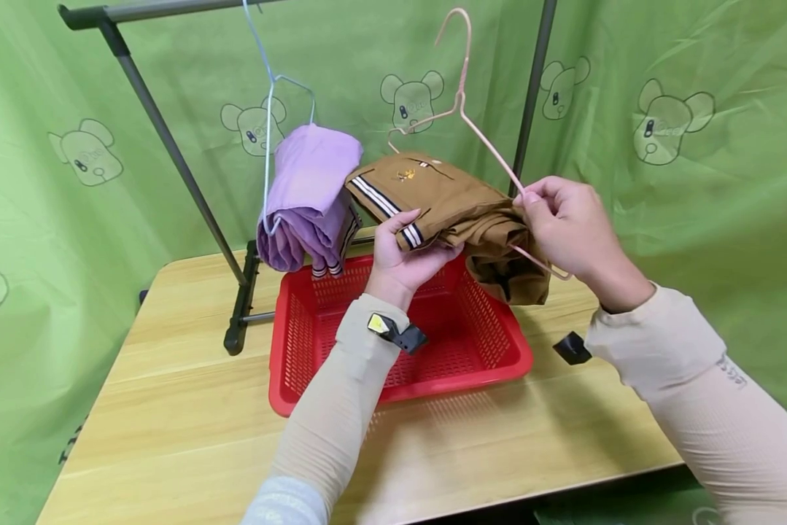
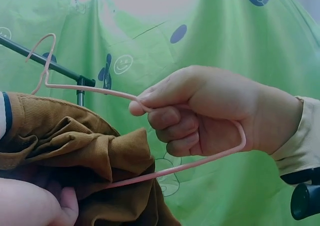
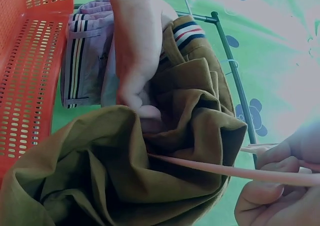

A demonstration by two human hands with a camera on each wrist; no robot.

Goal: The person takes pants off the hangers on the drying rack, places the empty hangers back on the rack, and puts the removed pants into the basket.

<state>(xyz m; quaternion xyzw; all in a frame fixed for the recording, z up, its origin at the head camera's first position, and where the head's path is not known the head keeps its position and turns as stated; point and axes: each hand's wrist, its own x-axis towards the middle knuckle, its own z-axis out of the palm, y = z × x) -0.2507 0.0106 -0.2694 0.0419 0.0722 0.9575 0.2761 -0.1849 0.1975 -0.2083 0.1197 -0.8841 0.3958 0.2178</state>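
Note:
My right hand [image 1: 573,230] pinches one arm of a pink wire hanger [image 1: 464,73] between thumb and fingers, close to its end. The hanger's lower bar runs into a bundle of brown trousers [image 1: 446,189] with striped trim. From below, my left hand [image 1: 402,262] holds these trousers, thumb over the striped edge and fingers beneath the cloth. In the right wrist view a belt loop shows near the stripes, and the loose cloth [image 3: 75,151] hangs in deep folds. Trousers and hanger are held up above a red basket [image 1: 459,383].
A dark metal clothes rack [image 1: 170,146] stands on the wooden table [image 1: 170,408]. Purple trousers [image 1: 314,171] hang from it on a light blue hanger [image 1: 268,153], left of the brown ones. A green curtain [image 1: 695,219] with cartoon heads surrounds the table.

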